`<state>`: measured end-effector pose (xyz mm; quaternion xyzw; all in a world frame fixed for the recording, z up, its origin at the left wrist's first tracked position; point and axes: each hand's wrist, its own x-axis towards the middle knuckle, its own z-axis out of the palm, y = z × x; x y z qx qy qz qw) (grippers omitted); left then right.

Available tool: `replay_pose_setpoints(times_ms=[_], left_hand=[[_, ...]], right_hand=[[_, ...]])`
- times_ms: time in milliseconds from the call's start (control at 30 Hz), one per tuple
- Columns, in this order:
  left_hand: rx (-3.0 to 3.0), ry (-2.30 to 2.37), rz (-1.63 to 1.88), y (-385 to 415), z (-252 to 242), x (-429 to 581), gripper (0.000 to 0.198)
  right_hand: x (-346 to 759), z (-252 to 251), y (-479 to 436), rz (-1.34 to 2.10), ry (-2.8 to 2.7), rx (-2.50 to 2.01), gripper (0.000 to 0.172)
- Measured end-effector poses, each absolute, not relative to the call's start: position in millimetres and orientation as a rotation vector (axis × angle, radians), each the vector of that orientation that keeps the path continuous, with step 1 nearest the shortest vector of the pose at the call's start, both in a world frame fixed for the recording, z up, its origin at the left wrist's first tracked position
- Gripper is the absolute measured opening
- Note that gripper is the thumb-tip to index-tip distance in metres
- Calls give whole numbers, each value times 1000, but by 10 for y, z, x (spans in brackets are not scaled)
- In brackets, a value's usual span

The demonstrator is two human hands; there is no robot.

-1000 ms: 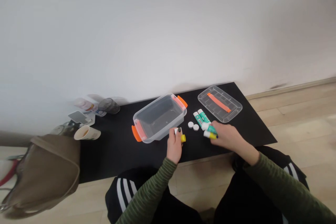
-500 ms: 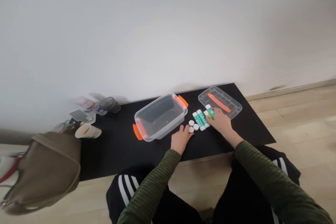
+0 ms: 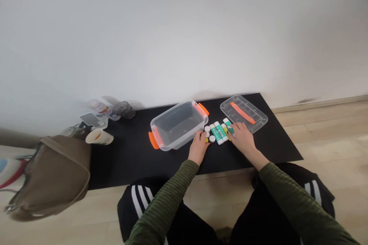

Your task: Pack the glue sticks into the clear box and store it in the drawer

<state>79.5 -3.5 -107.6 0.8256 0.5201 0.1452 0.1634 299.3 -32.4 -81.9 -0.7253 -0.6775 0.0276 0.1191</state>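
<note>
Several green-and-white glue sticks [image 3: 219, 133] lie side by side on the black table [image 3: 129, 160]. My right hand [image 3: 243, 138] is over the right end of this row, its fingers closed around a glue stick [image 3: 227, 123] with a yellow-marked one beside it. To the left of the row, several small white round-topped pieces [image 3: 212, 139] cluster near the box. My left hand [image 3: 198, 148] has its thumb and fingers curled around the near side of that cluster, at a white-topped piece with a yellow band [image 3: 206, 140]. The fingers partly hide it.
An uncovered clear plastic box [image 3: 178, 143] with orange clips stands left of the hands. Its clear lid [image 3: 260, 118] with an orange handle lies behind my right hand. A paper cup [image 3: 105, 138], a dark mesh cup [image 3: 124, 110] and a brown bag [image 3: 63, 172] are at the left.
The whole view has shifted slightly. Both hands stay at the same groups; the yellow-banded piece now shows by my left fingers, and my right fingers have shifted slightly on the glue sticks.
</note>
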Motion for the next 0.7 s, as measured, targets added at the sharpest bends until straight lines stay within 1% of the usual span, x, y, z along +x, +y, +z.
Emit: replay_pose_setpoints(times_ms=[167, 300, 400, 500, 600, 700], left_hand=[[2440, 1404, 616, -110, -1034, 793, 43], [2683, 1314, 886, -244, -694, 636, 26], [2726, 1476, 1091, -238, -409, 334, 20], [2629, 1693, 934, -120, -291, 45, 20], [2502, 1864, 668, -18, -321, -48, 22], [2411, 2011, 502, 6, -366, 17, 29]], right_hand=[[2954, -871, -366, 48, -1989, -1910, 27], [2935, -877, -405, 13, -1996, -1729, 28], [2932, -841, -464, 9, -2007, -1661, 29], [2938, -791, -537, 39, -2014, -1615, 29], [2944, -738, -604, 81, -1999, -1580, 27], [2930, -697, -657, 140, -2000, -1557, 24]])
